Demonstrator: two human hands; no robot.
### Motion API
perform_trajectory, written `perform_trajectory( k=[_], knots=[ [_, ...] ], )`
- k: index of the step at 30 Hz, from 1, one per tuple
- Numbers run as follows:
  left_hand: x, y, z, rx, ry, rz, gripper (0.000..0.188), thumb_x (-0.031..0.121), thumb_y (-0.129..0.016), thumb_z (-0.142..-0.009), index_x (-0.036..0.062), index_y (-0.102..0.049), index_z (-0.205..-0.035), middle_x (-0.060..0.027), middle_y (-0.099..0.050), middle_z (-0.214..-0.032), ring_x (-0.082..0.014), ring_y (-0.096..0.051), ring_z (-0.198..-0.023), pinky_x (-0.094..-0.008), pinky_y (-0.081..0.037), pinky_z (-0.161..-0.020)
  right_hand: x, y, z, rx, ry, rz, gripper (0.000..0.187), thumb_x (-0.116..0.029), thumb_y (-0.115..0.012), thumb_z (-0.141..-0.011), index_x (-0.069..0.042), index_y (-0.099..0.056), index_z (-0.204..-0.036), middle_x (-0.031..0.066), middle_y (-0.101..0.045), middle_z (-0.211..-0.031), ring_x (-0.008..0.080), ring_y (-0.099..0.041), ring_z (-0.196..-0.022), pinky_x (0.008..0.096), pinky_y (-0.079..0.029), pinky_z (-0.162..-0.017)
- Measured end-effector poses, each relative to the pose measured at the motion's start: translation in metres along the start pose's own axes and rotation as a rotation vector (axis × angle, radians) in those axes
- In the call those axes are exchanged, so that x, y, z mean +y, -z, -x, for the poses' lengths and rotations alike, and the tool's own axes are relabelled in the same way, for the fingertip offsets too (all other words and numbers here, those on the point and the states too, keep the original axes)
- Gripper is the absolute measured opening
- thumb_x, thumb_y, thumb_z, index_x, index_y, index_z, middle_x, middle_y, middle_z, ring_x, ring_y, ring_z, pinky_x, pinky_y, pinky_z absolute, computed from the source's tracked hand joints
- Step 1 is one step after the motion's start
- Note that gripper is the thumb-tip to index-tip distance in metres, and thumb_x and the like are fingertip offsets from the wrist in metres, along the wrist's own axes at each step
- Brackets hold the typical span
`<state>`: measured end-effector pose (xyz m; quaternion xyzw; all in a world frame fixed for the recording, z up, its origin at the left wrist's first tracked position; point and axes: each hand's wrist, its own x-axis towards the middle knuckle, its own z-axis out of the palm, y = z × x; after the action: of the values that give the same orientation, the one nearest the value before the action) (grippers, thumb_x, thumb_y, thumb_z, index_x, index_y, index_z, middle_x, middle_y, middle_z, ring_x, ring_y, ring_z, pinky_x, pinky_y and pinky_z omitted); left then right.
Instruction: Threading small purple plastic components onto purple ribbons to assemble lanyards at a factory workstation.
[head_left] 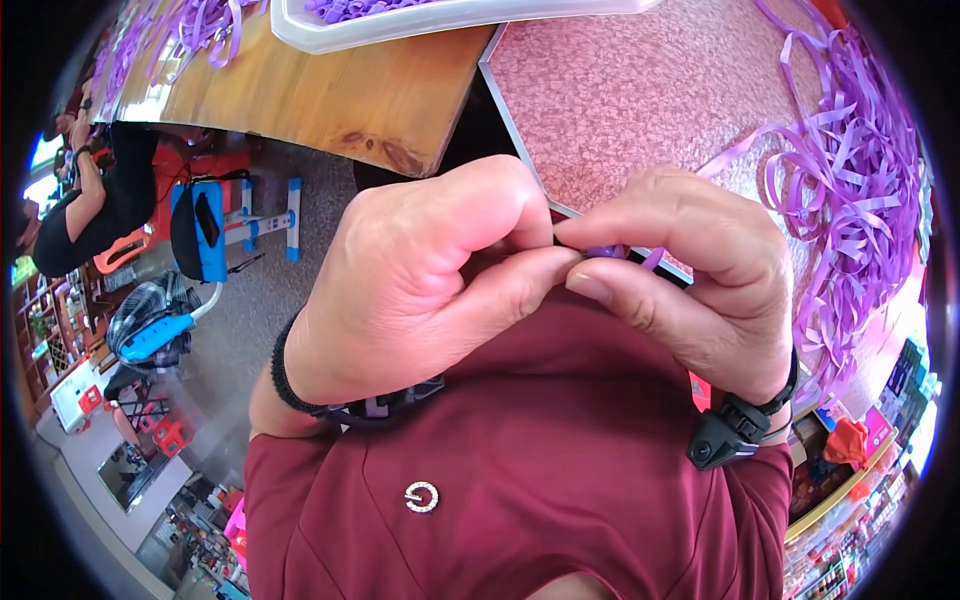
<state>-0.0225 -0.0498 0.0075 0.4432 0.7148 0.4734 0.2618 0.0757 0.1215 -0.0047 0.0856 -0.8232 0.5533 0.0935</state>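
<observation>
Evidently the person in the maroon short-sleeved top (520, 430) is at a close fingertip step, and I judge it to be fitting or adjusting a small glossy purple piece (605, 251). That piece sits between the thumb and forefinger of the right hand (690, 265), which pinches it narrowly; a pointed purple tip (653, 259) sticks out beside it, inside the curve of the same hand. The left hand (430, 275) has its thumb and bent forefinger close together, right up against the other fingertips, though I can't tell what they grip. Both hands hang in front of the chest, by the near left corner of the pink patterned table with a metal trim (610, 100). Along that table's right side lies a loose heap of shiny purple ribbons (850, 190). At the left, the brown wooden table (330, 95) points its near right corner toward the wrists, and a translucent white plastic tray (400, 35) of small purple plastic pieces (365, 8) reaches across from it toward the pink one. To my eye, the next move calls for a steady right pinch and a small, precise push or pull from the left fingertips.
</observation>
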Motion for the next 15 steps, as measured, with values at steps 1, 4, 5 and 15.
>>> perform_trajectory(
  k=[1, 4, 5, 15],
  knots=[
    [-0.001, 0.000, 0.000, 0.000, 0.001, 0.001, 0.013, -0.001, -0.066, -0.075, 0.0009, -0.053, -0.073, 0.0002, -0.051, -0.065, -0.0039, -0.046, -0.053, -0.0190, -0.034, -0.046, 0.000, 0.000, 0.001, -0.001, -0.001, -0.001, 0.020, -0.007, -0.069, -0.071, 0.002, -0.064, -0.089, 0.0110, -0.063, -0.074, 0.0205, -0.059, -0.065, 0.0280, -0.044, -0.060],
    [-0.004, 0.004, 0.001, -0.041, -0.037, 0.011, 0.011, 0.000, -0.064, -0.077, 0.0008, -0.053, -0.075, 0.0005, -0.049, -0.064, -0.0038, -0.046, -0.053, -0.0188, -0.034, -0.047, 0.003, -0.002, 0.001, 0.015, -0.013, -0.043, 0.018, -0.004, -0.070, -0.069, 0.002, -0.063, -0.085, 0.0100, -0.062, -0.071, 0.0197, -0.057, -0.061, 0.0277, -0.043, -0.056],
    [-0.005, 0.006, 0.002, -0.075, 0.022, 0.060, 0.011, 0.002, -0.063, -0.079, 0.0012, -0.052, -0.076, 0.0018, -0.048, -0.063, -0.0029, -0.044, -0.053, -0.0183, -0.032, -0.047, 0.004, -0.001, -0.001, 0.004, 0.025, -0.038, 0.017, -0.003, -0.070, -0.069, 0.002, -0.063, -0.084, 0.0096, -0.061, -0.070, 0.0192, -0.056, -0.060, 0.0281, -0.042, -0.056],
    [-0.008, 0.041, 0.007, -0.221, 0.502, 0.470, 0.013, 0.009, -0.058, -0.084, 0.0046, -0.048, -0.077, 0.0075, -0.042, -0.063, 0.0019, -0.034, -0.053, -0.0155, -0.025, -0.047, -0.001, 0.041, 0.014, 0.093, -0.144, -0.014, 0.013, -0.003, -0.064, -0.073, 0.003, -0.061, -0.085, 0.0082, -0.059, -0.077, 0.0171, -0.053, -0.073, 0.0293, -0.040, -0.068]
  ],
)
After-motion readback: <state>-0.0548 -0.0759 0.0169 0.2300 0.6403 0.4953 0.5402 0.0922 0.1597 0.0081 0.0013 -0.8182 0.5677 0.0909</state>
